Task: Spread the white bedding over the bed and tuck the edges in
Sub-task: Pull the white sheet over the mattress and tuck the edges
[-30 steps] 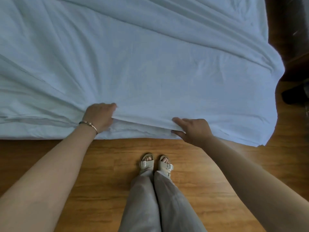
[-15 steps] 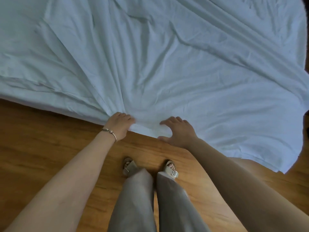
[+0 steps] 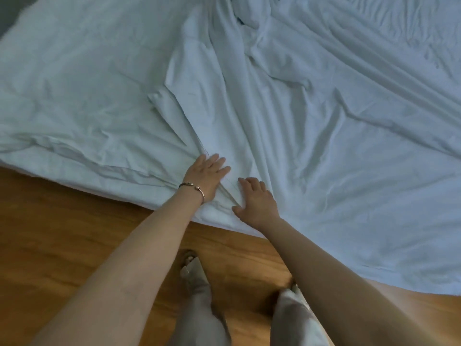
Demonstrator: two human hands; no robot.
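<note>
Head view: both hands (image 3: 208,177) (image 3: 254,202) flat on creased white bedding (image 3: 311,136).

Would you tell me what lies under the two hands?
Both the left hand and right hand rest flat on the wrinkled white bedding. The bed beneath it is entirely covered.

I see wooden floor (image 3: 62,236): warm orange-brown planks, grain running roughly sideways, mild sheen. Beyond floor, at far upper left, dark grey strip (image 3: 10,13), too dim for me to identify. Light soft, cool, even; no hard shadows on floor.
</note>
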